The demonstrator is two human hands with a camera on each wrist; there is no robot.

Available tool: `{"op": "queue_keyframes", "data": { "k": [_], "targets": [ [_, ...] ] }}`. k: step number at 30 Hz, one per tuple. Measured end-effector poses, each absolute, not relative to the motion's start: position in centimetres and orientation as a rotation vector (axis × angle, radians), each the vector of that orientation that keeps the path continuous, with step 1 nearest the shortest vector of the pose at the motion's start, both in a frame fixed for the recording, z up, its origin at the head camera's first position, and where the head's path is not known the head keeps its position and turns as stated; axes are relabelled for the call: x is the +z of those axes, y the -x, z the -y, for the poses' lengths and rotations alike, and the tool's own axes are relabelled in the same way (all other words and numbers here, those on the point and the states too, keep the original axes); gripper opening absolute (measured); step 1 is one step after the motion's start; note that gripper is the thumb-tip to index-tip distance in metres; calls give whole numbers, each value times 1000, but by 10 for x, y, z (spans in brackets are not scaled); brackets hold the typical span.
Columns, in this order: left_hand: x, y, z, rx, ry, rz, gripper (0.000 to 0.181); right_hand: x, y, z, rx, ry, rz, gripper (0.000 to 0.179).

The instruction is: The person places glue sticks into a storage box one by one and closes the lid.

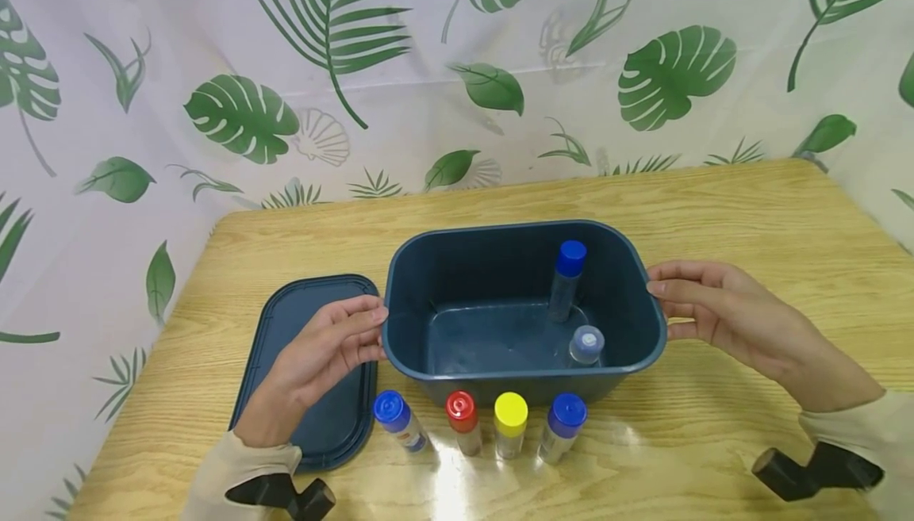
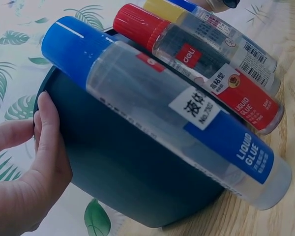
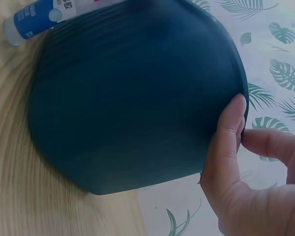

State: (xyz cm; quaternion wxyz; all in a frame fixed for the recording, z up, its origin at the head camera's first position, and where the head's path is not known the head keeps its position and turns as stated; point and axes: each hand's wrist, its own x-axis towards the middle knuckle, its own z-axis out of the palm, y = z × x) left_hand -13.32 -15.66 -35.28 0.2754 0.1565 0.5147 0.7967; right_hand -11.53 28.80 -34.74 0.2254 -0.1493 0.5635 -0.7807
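Note:
A dark blue plastic bin [image 1: 493, 390] stands on the table, its mouth facing up. My left hand [image 1: 332, 342] pinches its left rim between thumb and fingers, and my right hand [image 1: 735, 323] pinches the right rim the same way. Inside, toward the right end, are a blue-capped glue bottle [image 1: 570, 263] and another clear bottle [image 1: 586, 345] seen end-on. Along the bin's front stand glue bottles: a blue-capped one [image 2: 182, 123] at the left, a red-capped one [image 1: 464, 418], a yellow-capped one [image 1: 510, 422] and a second blue-capped one [image 1: 564, 426].
To the left, a dark blue lid [image 1: 332, 418] lies flat on the wooden table [image 1: 750, 220], partly under my left forearm. A white leaf-print cloth [image 1: 400, 132] hangs behind the table and down its left side.

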Motion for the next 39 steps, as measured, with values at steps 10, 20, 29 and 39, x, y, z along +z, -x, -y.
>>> {"op": "queue_keyframes", "data": {
  "k": [10,20,29,39],
  "targets": [
    [-353,132,156,2148,-401,-1376,18,-348,114,-287,-2174,367,-1567,33],
    [-353,132,156,2149,-383,-1392,16,-348,114,-287,-2192,369,-1541,33],
    [-354,130,157,2154,-408,-1412,17,-349,114,-286,-2195,357,-1537,33],
    [-360,120,166,2020,-494,-1831,12,-350,114,-286,-2199,342,-1544,32]
  ]
}}
